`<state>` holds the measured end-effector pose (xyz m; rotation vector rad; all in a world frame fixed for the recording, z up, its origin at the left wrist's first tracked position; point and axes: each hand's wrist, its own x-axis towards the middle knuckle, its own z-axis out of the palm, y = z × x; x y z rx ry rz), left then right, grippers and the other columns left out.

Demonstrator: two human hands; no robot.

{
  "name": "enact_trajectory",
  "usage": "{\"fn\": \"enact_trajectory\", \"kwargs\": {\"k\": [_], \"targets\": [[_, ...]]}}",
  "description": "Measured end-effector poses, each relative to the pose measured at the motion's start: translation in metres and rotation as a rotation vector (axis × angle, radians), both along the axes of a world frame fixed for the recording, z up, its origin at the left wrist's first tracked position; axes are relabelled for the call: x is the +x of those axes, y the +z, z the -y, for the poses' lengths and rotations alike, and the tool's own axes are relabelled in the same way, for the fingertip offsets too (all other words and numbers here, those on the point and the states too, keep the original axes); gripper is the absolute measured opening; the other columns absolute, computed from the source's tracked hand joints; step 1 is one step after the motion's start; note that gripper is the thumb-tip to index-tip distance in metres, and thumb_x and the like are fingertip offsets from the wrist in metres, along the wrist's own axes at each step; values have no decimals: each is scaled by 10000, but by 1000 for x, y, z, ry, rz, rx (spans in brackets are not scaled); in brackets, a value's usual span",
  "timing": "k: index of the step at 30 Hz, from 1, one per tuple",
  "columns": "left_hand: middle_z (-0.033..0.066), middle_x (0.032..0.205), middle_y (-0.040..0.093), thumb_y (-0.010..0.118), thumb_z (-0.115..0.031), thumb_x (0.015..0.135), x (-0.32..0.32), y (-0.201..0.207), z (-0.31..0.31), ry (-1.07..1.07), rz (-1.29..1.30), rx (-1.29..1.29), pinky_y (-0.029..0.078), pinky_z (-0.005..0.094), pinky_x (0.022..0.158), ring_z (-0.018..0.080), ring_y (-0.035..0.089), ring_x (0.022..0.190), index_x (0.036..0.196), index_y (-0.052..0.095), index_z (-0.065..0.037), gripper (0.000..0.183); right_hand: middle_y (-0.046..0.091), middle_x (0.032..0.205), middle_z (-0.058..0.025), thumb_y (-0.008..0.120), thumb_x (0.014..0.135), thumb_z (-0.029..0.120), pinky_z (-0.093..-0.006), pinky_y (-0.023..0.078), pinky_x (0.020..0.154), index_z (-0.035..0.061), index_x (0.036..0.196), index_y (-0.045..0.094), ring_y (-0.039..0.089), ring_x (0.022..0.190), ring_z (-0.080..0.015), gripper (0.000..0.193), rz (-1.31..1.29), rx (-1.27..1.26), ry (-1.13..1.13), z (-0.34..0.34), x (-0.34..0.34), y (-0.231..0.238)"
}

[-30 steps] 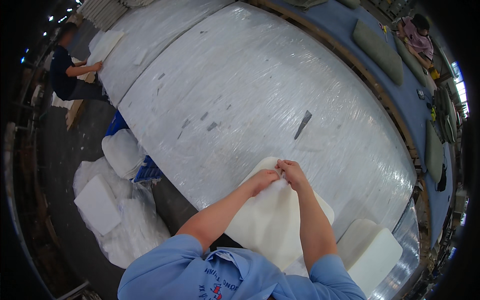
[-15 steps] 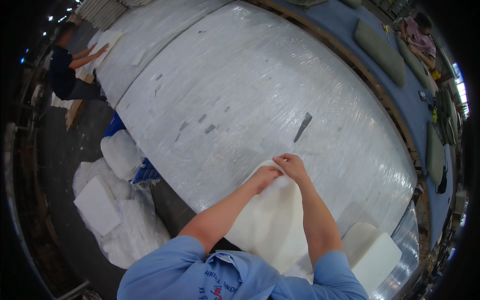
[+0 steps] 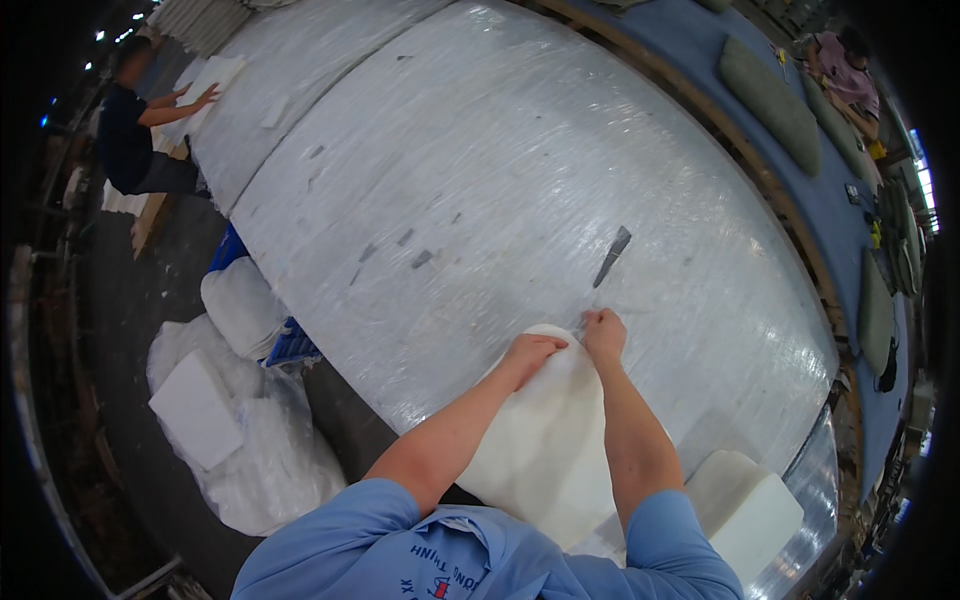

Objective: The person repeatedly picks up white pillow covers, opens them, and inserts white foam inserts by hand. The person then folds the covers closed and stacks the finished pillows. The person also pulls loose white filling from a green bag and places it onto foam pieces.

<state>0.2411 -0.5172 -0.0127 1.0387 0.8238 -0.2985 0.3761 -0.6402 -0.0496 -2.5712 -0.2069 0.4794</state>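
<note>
A soft white cushion-shaped piece (image 3: 545, 440) lies in front of me at the table's near edge, its rounded far end folded up. My left hand (image 3: 532, 358) is closed on that far end, fingers pinching its edge. Just to the right, my right hand (image 3: 605, 336) is held off the edge over the plastic-covered table, its fingers curled together. A faint blur shows at its fingertips; whether it holds something small cannot be made out. By my right forearm stands a thick white foam cushion (image 3: 745, 515).
The large table (image 3: 450, 170) is wrapped in clear plastic with dark tears. White pieces and plastic bags (image 3: 265, 460) lie at lower left beside a blue crate (image 3: 291, 345). Grey-green cushions (image 3: 768, 105) rest on a blue table (image 3: 800, 210). Two people work at far left and far right.
My right hand has come away from the white piece's far end, moving slightly right. The left hand keeps its grip there. The far-left person's hands have shifted slightly.
</note>
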Motion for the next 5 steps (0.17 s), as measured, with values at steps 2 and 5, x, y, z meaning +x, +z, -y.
{"fn": "enact_trajectory", "kwargs": {"k": [2, 5], "targets": [[76, 1043, 757, 632, -106, 912, 3, 4, 0, -22, -13, -11, 562, 300, 804, 169, 697, 901, 1110, 787, -39, 260, 731, 955, -226, 655, 945, 404, -481, 523, 827, 12, 979, 717, 696, 932, -396, 398, 6, -26, -137, 17, 13, 2], [73, 1052, 762, 634, -102, 909, 4, 6, -3, -23, -19, 2, 562, 292, 796, 169, 699, 883, 1130, 788, -51, 275, 725, 1045, -233, 614, 987, 435, -477, 521, 913, 55, 1108, 728, 691, 1031, -372, 415, -122, 28, 73, 16, 22, 13]]}}
